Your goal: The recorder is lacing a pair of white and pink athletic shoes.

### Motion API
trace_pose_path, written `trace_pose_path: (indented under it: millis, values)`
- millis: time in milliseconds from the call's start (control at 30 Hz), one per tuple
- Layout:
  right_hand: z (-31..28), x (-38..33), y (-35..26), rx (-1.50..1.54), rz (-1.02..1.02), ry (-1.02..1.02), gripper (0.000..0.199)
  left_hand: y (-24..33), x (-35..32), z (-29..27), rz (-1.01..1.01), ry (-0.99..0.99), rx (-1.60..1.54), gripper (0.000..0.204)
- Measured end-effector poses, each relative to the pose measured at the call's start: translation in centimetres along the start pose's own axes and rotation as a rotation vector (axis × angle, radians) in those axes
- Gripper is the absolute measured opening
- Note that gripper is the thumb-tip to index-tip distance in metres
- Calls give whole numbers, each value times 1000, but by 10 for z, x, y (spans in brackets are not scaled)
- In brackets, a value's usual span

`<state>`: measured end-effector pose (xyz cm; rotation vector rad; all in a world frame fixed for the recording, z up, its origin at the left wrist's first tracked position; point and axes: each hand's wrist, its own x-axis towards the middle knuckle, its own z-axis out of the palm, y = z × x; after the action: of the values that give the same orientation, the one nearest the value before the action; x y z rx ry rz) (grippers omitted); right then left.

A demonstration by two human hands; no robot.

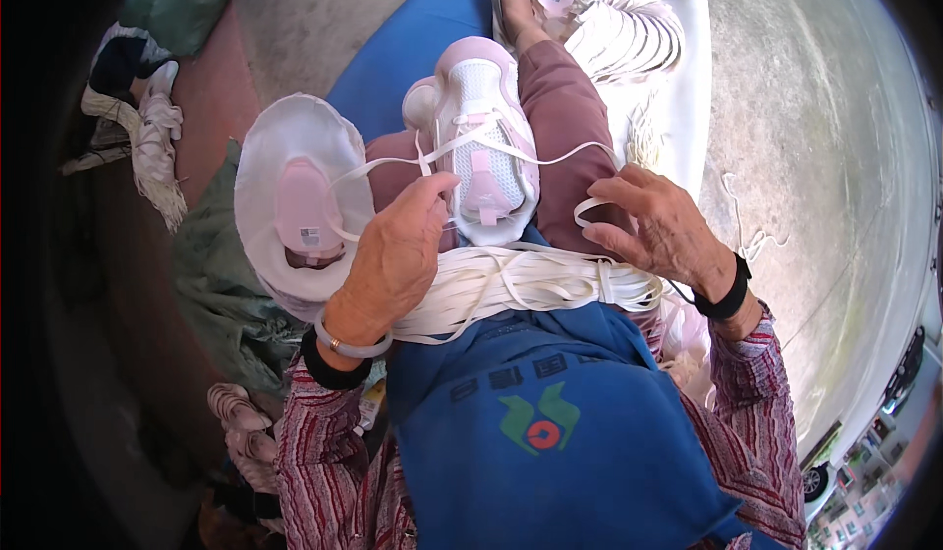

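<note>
Between my knees lies a white and pale pink sneaker (481, 137), its heel toward me and white laces crossing its tongue. My left hand (398, 246) is at the sneaker's left edge, thumb and fingers pinched on a white shoelace (462, 140). The lace runs from there across the sneaker to the right. Just right of the sneaker, my right hand (653, 221) has its fingers curled around the lace's other stretch, which loops out near the thumb. A long bundle of white laces (521, 280) lies across my lap on the blue apron (550, 383).
A second white sneaker (257, 182) with a pink insole sits at the left, beside my knee. Looped white laces (629, 25) lie on a white sheet at the far right. Green cloth (231, 265) and more shoes (157, 142) are at the left. Loose laces (751, 241) lie on the floor.
</note>
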<state>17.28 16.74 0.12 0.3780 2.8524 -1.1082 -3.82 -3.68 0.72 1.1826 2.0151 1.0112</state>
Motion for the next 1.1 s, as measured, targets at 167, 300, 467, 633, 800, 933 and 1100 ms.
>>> trace_pose_path:
  millis: [167,300,467,633,800,933,1100]
  values:
    - [19,15,-10,-55,-18,341,24,-7,0,-15,-85,-114,125,26]
    - [21,49,-23,18,-47,400,25,3,-6,-16,-416,-79,-183,27]
    - [28,64,1,-57,-91,137,20,-11,-8,-15,-492,-67,-423,29]
    - [18,62,0,-92,-102,257,17,-21,-11,-17,-442,-72,-407,31]
    - [21,60,19,-123,-30,284,19,-11,-13,-32,-532,-381,-173,25]
    - [18,53,10,-82,-26,439,21,-33,-14,-25,-441,-239,-191,22]
    - [5,26,-5,130,-170,182,27,-16,-2,-26,-353,-174,-4,23]
